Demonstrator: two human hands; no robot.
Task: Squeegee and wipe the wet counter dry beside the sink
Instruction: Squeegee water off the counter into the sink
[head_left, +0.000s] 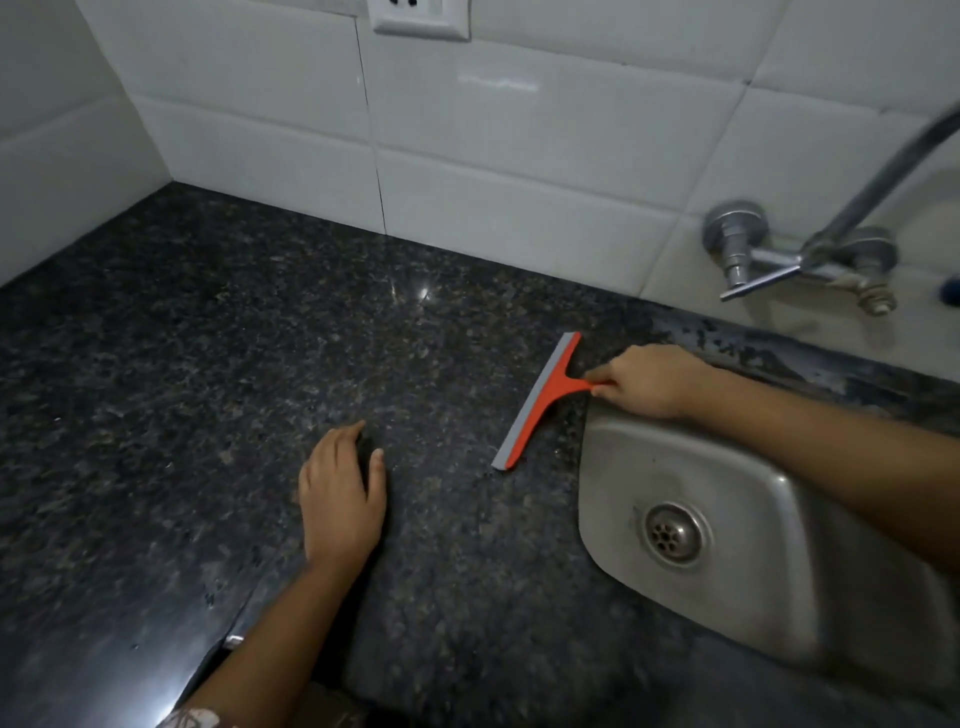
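Squeegee at the sink edge

Squeegee (540, 400) lies blade-down on the counter (208, 364) just beside the sink (727, 467); my right hand (649, 382) grips its handle to push water. My left hand (343, 499) rests open, empty, steadying me.

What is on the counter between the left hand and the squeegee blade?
Nothing: the head view shows only bare granite counter between left hand and squeegee.

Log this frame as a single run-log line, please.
right hand: grips orange squeegee handle | blade: on granite counter, beside sink | left hand: flat on counter, empty | cloth: none visible
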